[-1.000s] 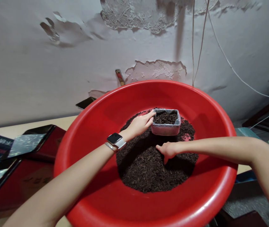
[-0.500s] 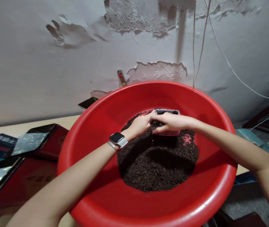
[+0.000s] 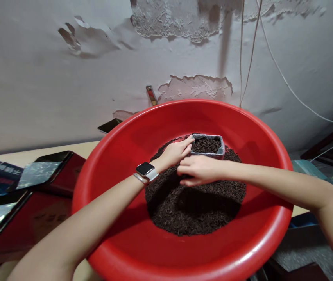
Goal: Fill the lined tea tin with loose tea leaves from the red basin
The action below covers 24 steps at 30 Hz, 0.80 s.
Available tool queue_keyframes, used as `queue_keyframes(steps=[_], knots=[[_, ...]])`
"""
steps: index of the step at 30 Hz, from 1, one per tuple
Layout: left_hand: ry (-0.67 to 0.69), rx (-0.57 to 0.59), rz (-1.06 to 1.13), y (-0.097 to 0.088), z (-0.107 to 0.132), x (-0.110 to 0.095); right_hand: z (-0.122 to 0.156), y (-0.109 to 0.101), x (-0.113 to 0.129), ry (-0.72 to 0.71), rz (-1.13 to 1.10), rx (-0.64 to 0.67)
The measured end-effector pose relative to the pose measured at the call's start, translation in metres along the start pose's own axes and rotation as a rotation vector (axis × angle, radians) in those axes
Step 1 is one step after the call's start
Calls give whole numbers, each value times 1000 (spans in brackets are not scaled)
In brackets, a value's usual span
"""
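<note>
My left hand [image 3: 176, 152], with a watch [image 3: 145, 170] on its wrist, grips the left edge of a small foil-lined box [image 3: 221, 151]. The box stands upright and holds dark loose tea leaves [image 3: 207, 145]. My right hand [image 3: 198, 169] is just in front of the box, low over the heap of tea leaves [image 3: 196, 218]. Its fingers are bent downward with a gap between thumb and fingers, and I see no clump in them; the underside of the palm is hidden. All this lies inside a large red basin [image 3: 119, 249].
Red boxes with foil linings [image 3: 46, 218] stand on the pale table [image 3: 67, 150] at left. Behind the basin rises a wall [image 3: 52, 86] with peeling paint and hanging cords [image 3: 251, 50]. A teal object [image 3: 307, 169] is at the right.
My right hand has come down from above the box, where it held a clump of tea leaves, to the heap in front. The leaves inside the box now show. My left hand stays put.
</note>
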State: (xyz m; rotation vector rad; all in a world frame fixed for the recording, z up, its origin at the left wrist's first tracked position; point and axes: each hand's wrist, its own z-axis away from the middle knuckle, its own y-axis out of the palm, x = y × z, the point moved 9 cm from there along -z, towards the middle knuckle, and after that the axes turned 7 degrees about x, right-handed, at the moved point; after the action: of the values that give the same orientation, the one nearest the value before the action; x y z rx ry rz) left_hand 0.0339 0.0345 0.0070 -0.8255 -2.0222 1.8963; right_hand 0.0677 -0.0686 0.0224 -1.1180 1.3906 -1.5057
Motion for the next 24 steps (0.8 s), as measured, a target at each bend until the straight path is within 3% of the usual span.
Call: queue_keyframes(steps=[2, 5, 8, 14, 19, 21, 24], knots=[[3, -19, 5, -2, 1, -2, 1, 40, 14, -64, -92, 95], [3, -18, 10, -4, 2, -4, 7, 101, 14, -39, -150, 251], [3, -14, 12, -5, 3, -6, 9, 129, 11, -46, -118, 315], [-3, -1, 11, -4, 1, -6, 2, 123, 3, -33, 12, 292], [10, -20, 15, -4, 2, -5, 4, 123, -4, 38, 54, 422], [17, -22, 14, -4, 3, -6, 2, 112, 0, 28, 94, 428], [11, -18, 9, -3, 2, -4, -7, 72, 9, -4, 146, 306]])
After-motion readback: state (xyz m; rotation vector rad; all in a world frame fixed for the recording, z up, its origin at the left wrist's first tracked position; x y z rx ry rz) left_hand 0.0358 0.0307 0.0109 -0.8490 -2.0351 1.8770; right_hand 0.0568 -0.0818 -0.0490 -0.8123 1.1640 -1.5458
